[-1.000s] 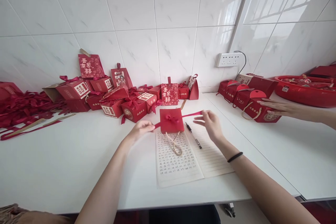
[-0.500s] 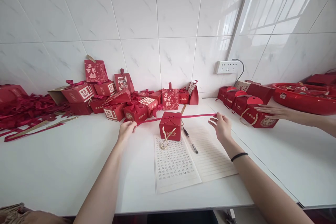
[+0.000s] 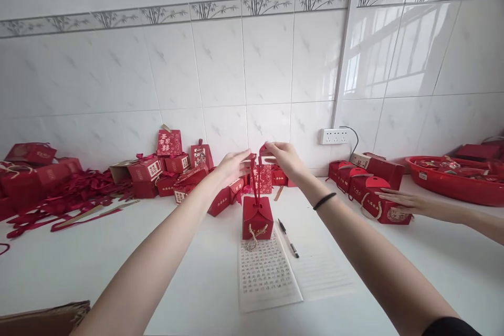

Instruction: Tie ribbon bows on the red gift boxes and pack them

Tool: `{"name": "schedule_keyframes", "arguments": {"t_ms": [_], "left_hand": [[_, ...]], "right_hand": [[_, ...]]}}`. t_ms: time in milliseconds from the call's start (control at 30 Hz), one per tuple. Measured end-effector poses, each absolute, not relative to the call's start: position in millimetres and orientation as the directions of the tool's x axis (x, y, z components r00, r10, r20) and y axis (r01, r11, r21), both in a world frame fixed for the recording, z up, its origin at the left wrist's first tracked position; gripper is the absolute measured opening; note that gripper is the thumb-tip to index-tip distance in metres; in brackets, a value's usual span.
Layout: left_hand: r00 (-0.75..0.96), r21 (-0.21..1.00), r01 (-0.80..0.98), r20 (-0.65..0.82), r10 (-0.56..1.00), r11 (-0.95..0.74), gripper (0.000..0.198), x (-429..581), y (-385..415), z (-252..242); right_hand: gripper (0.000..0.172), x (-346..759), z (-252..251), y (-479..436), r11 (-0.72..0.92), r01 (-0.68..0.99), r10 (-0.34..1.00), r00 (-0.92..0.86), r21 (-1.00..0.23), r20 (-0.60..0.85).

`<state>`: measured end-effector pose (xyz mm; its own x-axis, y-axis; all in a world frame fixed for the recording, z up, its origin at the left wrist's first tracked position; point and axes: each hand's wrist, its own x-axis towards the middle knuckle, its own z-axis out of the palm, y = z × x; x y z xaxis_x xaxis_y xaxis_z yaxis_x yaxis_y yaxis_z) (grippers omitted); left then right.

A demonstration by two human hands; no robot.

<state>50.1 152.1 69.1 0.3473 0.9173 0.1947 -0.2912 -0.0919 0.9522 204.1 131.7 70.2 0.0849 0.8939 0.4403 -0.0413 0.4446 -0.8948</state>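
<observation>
A small red gift box (image 3: 258, 219) stands upright on the written page of an open notebook (image 3: 271, 294), its gold cord handle hanging down the front. From the holes in its top a red ribbon (image 3: 258, 184) rises in two strands. Above the box, my left hand (image 3: 235, 165) pinches one end of the ribbon, and my right hand (image 3: 284, 156), just across from it, pinches the other. On the notebook, right of the box, lies a black pen (image 3: 289, 239).
Several decorated red boxes (image 3: 147, 169) are stacked behind and left, beside a heap of red ribbons (image 3: 88, 189). On the right another person's hand (image 3: 407, 200) touches a red box (image 3: 394, 215). Farther right sits a red basin (image 3: 457, 189). A power strip (image 3: 334, 136) is on the wall.
Both my hands have come up and inward, lifting the ribbon from stretched sideways to upright above the box. The view has tilted upward. The other person's hand stays on its box.
</observation>
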Motion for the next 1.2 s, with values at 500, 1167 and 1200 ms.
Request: {"name": "schedule_keyframes", "arguments": {"t_ms": [500, 1167, 1200], "left_hand": [[0.466, 0.671, 0.623, 0.094, 0.88, -0.402, 0.011, -11, 101, 3], [0.429, 0.236, 0.836, 0.282, 0.858, -0.495, 0.015, -8, 67, -41], [0.435, 0.235, 0.829, 0.3, 0.849, -0.508, 0.015, -13, 62, -41]], "right_hand": [[0.018, 199, 5, 79, 0.474, 0.66, 0.881, -0.348, -0.583, 0.322], [0.008, 145, -29, 70, 0.55, 0.825, 0.822, -0.508, -0.131, 0.258], [0.007, 143, -29, 64, 0.561, 0.816, 0.813, -0.512, -0.139, 0.276]]}}
